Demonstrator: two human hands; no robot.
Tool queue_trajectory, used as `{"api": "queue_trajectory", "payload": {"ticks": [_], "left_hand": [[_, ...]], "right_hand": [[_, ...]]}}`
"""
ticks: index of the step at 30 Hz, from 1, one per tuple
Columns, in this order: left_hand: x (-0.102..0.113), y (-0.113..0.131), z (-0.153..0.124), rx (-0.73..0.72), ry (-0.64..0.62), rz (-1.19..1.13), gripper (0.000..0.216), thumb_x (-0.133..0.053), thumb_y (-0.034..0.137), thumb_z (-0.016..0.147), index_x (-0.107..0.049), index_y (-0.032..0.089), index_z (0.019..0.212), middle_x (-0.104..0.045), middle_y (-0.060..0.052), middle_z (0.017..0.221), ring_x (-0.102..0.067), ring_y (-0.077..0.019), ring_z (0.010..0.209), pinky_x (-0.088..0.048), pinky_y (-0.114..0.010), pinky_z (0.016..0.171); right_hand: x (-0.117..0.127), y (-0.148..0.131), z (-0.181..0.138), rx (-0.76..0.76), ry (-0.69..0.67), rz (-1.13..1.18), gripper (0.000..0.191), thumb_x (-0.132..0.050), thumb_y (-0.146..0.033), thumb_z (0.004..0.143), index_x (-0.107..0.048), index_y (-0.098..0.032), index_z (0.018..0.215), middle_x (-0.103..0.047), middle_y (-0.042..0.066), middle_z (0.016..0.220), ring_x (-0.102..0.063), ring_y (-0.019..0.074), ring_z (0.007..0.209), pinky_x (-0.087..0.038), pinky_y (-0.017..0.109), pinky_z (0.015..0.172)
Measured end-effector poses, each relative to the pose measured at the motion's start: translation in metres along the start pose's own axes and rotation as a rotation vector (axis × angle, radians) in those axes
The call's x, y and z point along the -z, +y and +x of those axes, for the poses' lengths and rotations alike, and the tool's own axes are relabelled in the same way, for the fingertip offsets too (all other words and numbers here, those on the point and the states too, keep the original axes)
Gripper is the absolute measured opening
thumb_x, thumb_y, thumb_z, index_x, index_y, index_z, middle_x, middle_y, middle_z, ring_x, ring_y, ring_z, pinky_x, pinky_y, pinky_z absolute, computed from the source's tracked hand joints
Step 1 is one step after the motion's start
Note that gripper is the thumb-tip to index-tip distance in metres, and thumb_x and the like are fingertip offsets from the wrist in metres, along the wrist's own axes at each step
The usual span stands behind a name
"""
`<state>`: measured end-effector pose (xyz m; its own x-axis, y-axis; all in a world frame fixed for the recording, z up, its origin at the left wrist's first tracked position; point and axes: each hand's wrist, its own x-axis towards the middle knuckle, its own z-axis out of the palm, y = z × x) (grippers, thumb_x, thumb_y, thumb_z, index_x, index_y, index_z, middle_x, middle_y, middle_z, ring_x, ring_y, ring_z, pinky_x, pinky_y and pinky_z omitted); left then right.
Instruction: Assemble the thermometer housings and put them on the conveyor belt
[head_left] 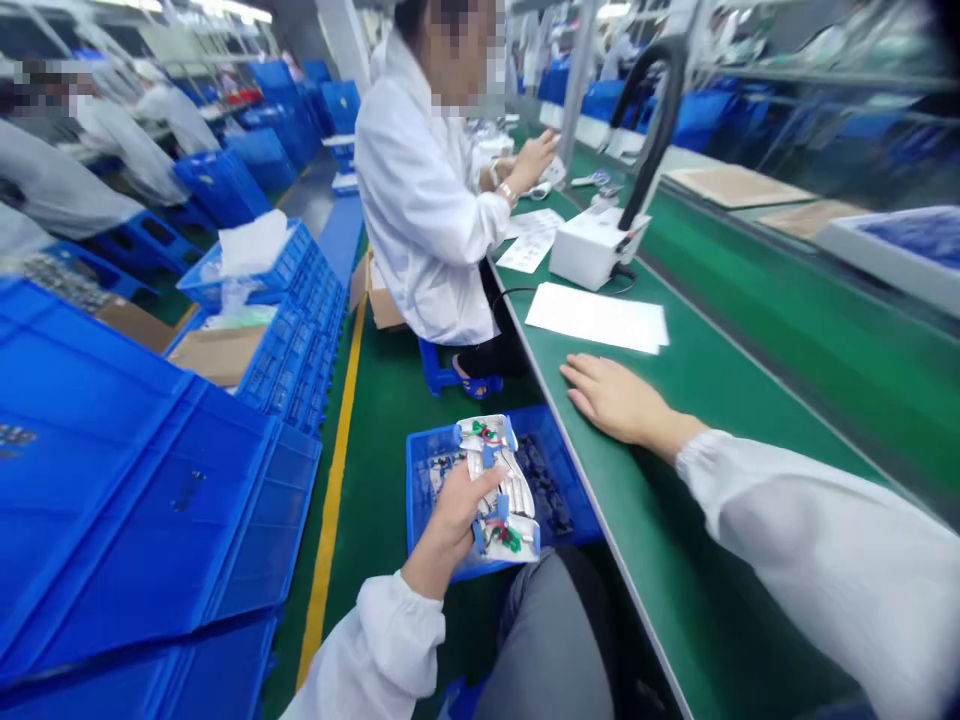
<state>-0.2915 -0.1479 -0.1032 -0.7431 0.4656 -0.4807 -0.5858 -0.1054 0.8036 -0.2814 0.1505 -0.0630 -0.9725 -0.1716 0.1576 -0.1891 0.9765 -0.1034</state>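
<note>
Inside my left hand (454,506) I grip a long, wired white plastic housing (517,490); beneath those fingers is a blue plastic bin (416,490). Under my right hand (619,402), fingers barely parted, lies the green tabletop (679,395).

The held part (519,492) looks like smooth plastic, the sheets (592,318) matt paper.

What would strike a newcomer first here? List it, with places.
Probably the white part with green and red wires, held in the left hand above a blue bin. Next come the large blue crates stacked along the left side, and the white-coated co-worker seated ahead at the left edge of the green table.
</note>
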Motion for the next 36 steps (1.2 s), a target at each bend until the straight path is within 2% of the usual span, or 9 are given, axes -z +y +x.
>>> {"api": "queue_trajectory", "payload": {"ticks": [3,6,10,13,18,23,28,32,36], "left_hand": [[-0.059,0.024,-0.044,0.063,-0.203,0.140,0.046,-0.095,0.039,0.066,-0.072,0.015,0.098,-0.078,-0.006,0.084,-0.072,-0.0184,0.068,-0.059,-0.029,0.066],[-0.125,0.023,-0.058,0.134,-0.434,0.295,0.039,-0.092,0.034,0.071,-0.069,0.018,0.097,-0.077,-0.002,0.081,-0.071,-0.0161,0.066,-0.057,-0.026,0.064],[-0.222,-0.018,-0.062,0.217,-0.695,0.534,0.029,-0.085,0.018,0.073,-0.067,0.016,0.096,-0.076,-0.002,0.078,-0.070,-0.0163,0.064,-0.056,-0.026,0.060],[-0.275,-0.057,-0.075,0.200,-0.788,0.735,0.027,-0.080,0.006,0.073,-0.066,0.014,0.093,-0.073,0.000,0.074,-0.067,-0.0144,0.060,-0.054,-0.026,0.058],[-0.308,-0.104,-0.093,0.041,-0.825,0.967,0.016,-0.079,0.008,0.081,-0.064,0.015,0.081,-0.060,0.008,0.066,-0.055,-0.0095,0.055,-0.050,-0.025,0.060],[-0.321,-0.123,-0.109,-0.097,-0.878,0.859,0.020,-0.085,0.006,0.068,-0.070,0.018,0.076,-0.069,0.001,0.069,-0.066,-0.0210,0.072,-0.054,-0.037,0.081],[-0.271,-0.093,-0.111,-0.288,-0.751,0.560,0.043,-0.085,0.019,0.070,-0.078,0.022,0.112,-0.075,-0.012,0.123,-0.063,-0.0349,0.122,-0.048,-0.037,0.102],[-0.142,-0.069,-0.068,-0.355,-0.229,0.329,0.029,-0.078,0.036,0.082,-0.076,0.026,0.108,-0.074,-0.007,0.118,-0.068,-0.0242,0.103,-0.053,-0.031,0.090],[-0.002,-0.086,-0.005,-0.218,0.325,0.247,0.018,-0.070,0.038,0.091,-0.070,0.021,0.096,-0.070,-0.001,0.089,-0.064,-0.0159,0.076,-0.053,-0.029,0.074]], "right_hand": [[0.047,0.003,-0.037,-0.077,-0.067,-0.020,0.028,-0.057,-0.027,0.101,-0.077,-0.014,0.116,-0.075,0.016,0.123,-0.071,0.0296,0.114,-0.055,0.042,0.103],[0.109,0.025,-0.098,-0.326,-0.062,-0.065,0.031,-0.053,-0.028,0.103,-0.074,-0.016,0.121,-0.075,0.013,0.124,-0.069,0.0290,0.116,-0.053,0.040,0.102],[0.177,0.044,-0.196,-0.655,-0.019,-0.098,0.034,-0.046,-0.027,0.106,-0.073,-0.018,0.124,-0.073,0.010,0.130,-0.069,0.0268,0.117,-0.053,0.036,0.097],[0.197,0.036,-0.259,-0.778,-0.005,-0.081,0.029,-0.050,-0.025,0.104,-0.075,-0.017,0.117,-0.075,0.011,0.125,-0.071,0.0250,0.112,-0.055,0.038,0.097],[0.190,0.019,-0.309,-0.803,-0.037,-0.019,0.022,-0.060,-0.032,0.105,-0.073,-0.016,0.113,-0.076,0.009,0.115,-0.072,0.0207,0.103,-0.057,0.041,0.097],[0.190,0.016,-0.286,-0.748,-0.066,-0.011,0.028,-0.057,-0.036,0.107,-0.073,-0.016,0.114,-0.076,0.009,0.114,-0.072,0.0211,0.104,-0.057,0.041,0.095],[0.173,0.005,-0.209,-0.579,-0.084,-0.021,0.025,-0.053,-0.027,0.106,-0.074,-0.018,0.115,-0.077,0.008,0.117,-0.071,0.0211,0.106,-0.054,0.035,0.092],[0.130,-0.016,-0.134,-0.369,-0.088,0.010,0.025,-0.056,-0.025,0.103,-0.075,-0.017,0.116,-0.076,0.011,0.118,-0.070,0.0259,0.109,-0.053,0.034,0.092],[0.068,-0.017,-0.061,-0.142,-0.078,0.059,0.030,-0.055,-0.029,0.103,-0.073,-0.013,0.121,-0.072,0.017,0.121,-0.067,0.0318,0.114,-0.054,0.043,0.099]]}}
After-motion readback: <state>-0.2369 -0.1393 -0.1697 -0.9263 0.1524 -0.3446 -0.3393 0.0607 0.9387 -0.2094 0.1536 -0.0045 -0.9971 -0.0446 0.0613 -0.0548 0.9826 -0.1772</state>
